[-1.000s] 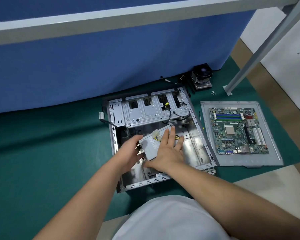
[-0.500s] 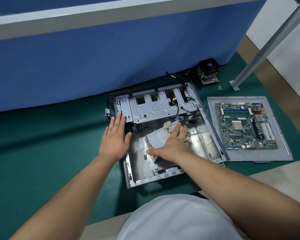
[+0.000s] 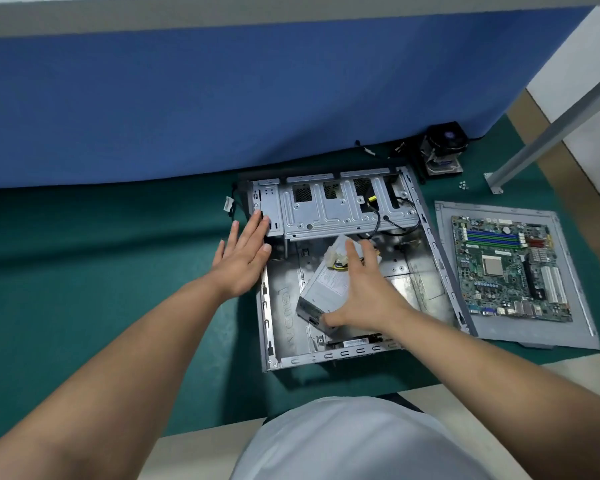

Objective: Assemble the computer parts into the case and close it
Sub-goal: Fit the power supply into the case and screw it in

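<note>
Head view: open grey sheet-metal computer case (image 3: pixel 284 327) is lying flat on the green mat (image 3: pixel 101 271), its far end against the blue cloth-covered partition (image 3: pixel 222 98). Left hand (image 3: pixel 244 251) is resting on the case's far-left edge with fingers straight and spread, fingertips touching the silver perforated drive cage (image 3: pixel 333 209), gripping nothing. Right hand (image 3: pixel 364 289) is lying on top of the silver box-shaped power supply (image 3: pixel 326 289), fingers spread, thumb at its near edge; cannot tell whether it is actually clamping the unit. Power supply is sitting tilted inside the case, mid floor, with its yellow-and-black cable bundle (image 3: pixel 340 263) at the far end. Green motherboard (image 3: pixel 510 265) is lying on the grey flat side panel (image 3: pixel 499 337) just right of the case. Black CPU cooler fan (image 3: pixel 444 148) is sitting far right by the partition, small silver screws (image 3: pixel 463 185) near it.
</note>
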